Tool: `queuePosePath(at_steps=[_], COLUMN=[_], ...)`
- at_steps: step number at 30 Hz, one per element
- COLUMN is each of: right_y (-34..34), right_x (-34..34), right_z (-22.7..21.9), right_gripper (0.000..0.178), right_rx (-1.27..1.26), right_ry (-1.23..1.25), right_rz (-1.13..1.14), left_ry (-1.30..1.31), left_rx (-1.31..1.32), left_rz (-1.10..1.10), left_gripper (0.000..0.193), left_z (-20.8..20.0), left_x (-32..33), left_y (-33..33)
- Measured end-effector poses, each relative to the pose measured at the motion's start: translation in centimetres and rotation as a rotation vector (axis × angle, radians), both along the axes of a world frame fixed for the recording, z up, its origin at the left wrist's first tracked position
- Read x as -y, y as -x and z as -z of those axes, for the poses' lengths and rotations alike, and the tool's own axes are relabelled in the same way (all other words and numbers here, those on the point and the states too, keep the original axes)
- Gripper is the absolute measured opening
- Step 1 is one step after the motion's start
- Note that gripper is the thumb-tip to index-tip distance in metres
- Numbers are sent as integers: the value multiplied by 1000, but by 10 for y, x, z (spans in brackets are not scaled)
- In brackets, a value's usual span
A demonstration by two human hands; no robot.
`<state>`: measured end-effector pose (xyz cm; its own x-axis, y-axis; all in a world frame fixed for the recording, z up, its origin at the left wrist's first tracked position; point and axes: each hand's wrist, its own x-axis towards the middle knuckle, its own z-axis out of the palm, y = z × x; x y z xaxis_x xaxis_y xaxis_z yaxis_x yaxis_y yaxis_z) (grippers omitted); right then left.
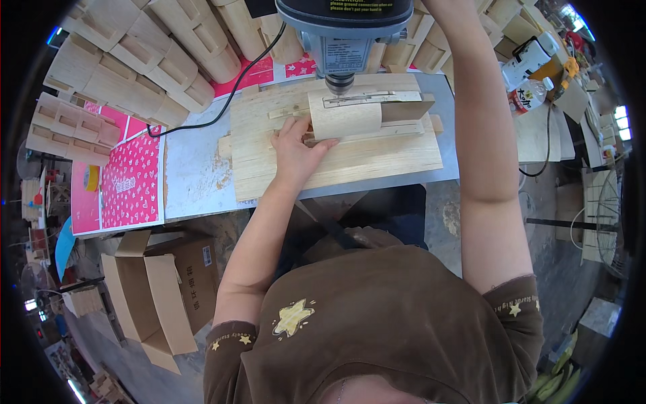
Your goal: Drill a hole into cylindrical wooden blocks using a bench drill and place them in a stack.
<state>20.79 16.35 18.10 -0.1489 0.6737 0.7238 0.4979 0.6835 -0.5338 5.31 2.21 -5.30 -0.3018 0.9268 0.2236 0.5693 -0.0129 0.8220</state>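
Note:
A drill press (343, 27) stands over a wooden jig board (336, 161) on the grey bench. Under its chuck (339, 83) sits a rounded wooden piece (346, 114) against the jig's stops. My left hand (296, 151) lies flat on the board with its fingers pressed against the left side of that piece. My right arm (481, 121) reaches up past the right side of the drill head; the hand itself is out of the picture at the top edge.
Stacks of similar rounded wooden boxes (134, 60) fill the back left of the bench. A black cable (222, 111) runs across the bench. Pink patterned sheets (131, 182) lie at left. An open cardboard box (161, 289) stands on the floor. Bottles (531, 74) sit at right.

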Motion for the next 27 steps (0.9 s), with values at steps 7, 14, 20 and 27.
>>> queuePosePath(at_steps=[7, 14, 20, 27], right_y=[-61, -72, -66, -63], right_x=[33, 48, 64, 78], right_z=[155, 171, 168, 165], right_gripper=[24, 25, 27, 25], right_rx=[435, 615, 616, 592], right_ry=[-5, 24, 14, 12], right_rz=[-177, -146, -211, -218], left_ry=[-69, -166, 93, 238], left_rx=[-66, -81, 454, 825], left_rz=[67, 63, -145, -232], left_gripper=[42, 27, 24, 38], left_z=[-3, -29, -71, -70], left_x=[2, 49, 91, 73], left_y=[15, 65, 101, 66])
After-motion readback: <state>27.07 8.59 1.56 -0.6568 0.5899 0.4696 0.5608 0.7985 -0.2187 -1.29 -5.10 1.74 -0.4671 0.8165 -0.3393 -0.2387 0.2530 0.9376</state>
